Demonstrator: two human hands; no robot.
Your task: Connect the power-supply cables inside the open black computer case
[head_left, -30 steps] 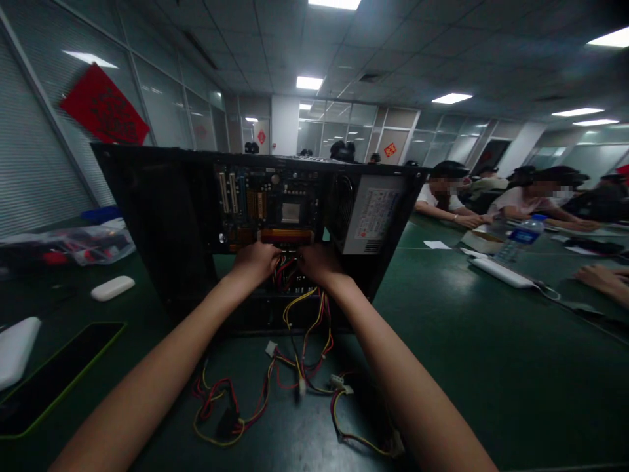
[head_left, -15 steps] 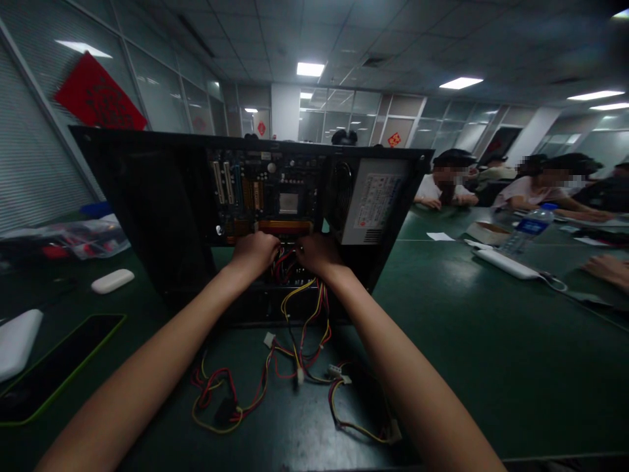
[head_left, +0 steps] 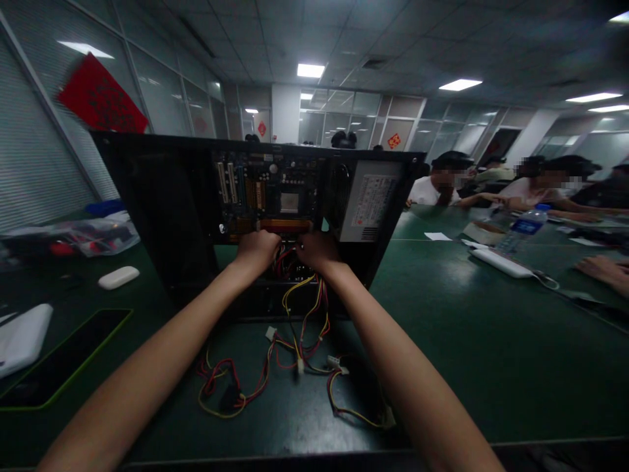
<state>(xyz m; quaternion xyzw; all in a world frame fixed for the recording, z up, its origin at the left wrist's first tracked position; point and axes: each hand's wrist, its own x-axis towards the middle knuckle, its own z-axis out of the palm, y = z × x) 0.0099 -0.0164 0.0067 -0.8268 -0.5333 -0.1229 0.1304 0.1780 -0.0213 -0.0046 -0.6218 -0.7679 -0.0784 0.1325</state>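
An open black computer case [head_left: 162, 210] lies on its side on the green table [head_left: 466, 328]. Inside it I see a motherboard [head_left: 270, 193] and a grey power supply [head_left: 371, 203]. Both my arms reach into the case. My left hand [head_left: 256, 249] and my right hand [head_left: 317, 250] are curled close together just below the motherboard's orange slots, on the bundle of red, yellow and black wires [head_left: 287, 262]. What the fingers grip is hidden. More of the wires, with white plugs [head_left: 295, 364], spill out over the table in front of the case.
A black pad with a green rim [head_left: 59, 367] and white objects [head_left: 118, 277] lie at the left, a plastic bag [head_left: 93, 236] behind them. At the right are a water bottle [head_left: 523, 233], a white power strip [head_left: 501, 263], several seated people and another person's hand [head_left: 602, 270].
My hands stay together on the wires, shifting a little upward toward the motherboard. The view has drifted slightly, and the case looks a bit nearer the centre.
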